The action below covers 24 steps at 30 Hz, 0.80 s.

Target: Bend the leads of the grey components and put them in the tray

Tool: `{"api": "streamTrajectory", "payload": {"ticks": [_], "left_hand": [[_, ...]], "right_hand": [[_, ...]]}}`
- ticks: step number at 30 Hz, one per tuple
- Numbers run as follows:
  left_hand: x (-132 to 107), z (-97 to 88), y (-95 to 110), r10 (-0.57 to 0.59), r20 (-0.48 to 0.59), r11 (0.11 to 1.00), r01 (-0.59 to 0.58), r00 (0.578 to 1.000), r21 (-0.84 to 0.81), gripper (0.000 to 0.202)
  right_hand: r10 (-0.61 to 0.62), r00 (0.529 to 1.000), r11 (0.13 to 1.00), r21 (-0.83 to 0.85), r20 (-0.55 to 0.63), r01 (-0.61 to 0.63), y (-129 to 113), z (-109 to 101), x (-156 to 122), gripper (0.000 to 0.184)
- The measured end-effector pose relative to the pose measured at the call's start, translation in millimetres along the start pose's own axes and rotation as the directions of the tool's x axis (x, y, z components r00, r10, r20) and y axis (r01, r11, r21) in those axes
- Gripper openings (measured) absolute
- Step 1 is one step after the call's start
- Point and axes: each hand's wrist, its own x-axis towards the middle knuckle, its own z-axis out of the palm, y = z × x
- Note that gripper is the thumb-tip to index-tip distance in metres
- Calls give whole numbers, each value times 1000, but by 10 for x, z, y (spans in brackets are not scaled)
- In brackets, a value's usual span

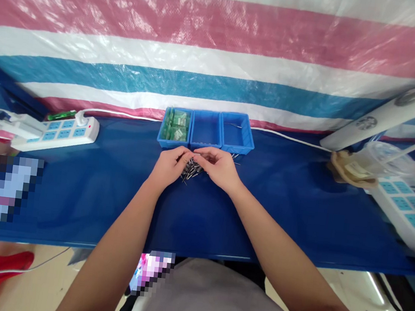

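A heap of thin metal pieces (191,169), like small rods or pins, lies on the blue tabletop between my hands. My left hand (171,166) curls at the heap's left side, thumb and fingers pressed together. From the right, my right hand (221,168) bends over the heap with its thumb against its fingers. The fingertips of both hands nearly meet above the pieces; what they pinch is too small to make out. Some loose metal pieces (234,157) show behind my right hand. Just beyond stand three joined blue bins (206,129). Green packets (178,126) fill the left one; a thin metal piece (233,125) lies in the right one.
A white power strip (60,134) with plugs lies on the left, near a blurred phone (6,195). At the right are another power strip (407,208), a clear plastic cup (387,158) and a white tube (380,118). Striped sheeting (222,27) hangs behind the table (199,229).
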Motion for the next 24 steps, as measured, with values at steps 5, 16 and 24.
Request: {"api": "streamTrajectory", "payload": {"ticks": [5, 16, 24], "left_hand": [[-8, 9, 2, 12, -35, 998, -14, 999, -58, 31], [2, 46, -16, 38, -64, 998, -41, 997, -40, 24], [0, 17, -17, -3, -22, 999, 2, 1000, -48, 32]], "right_hand": [[83, 996, 994, 76, -7, -83, -49, -14, 13, 36], [97, 995, 990, 102, -34, -93, -51, -14, 12, 30], [43, 999, 998, 57, -31, -41, -34, -5, 7, 35]]}}
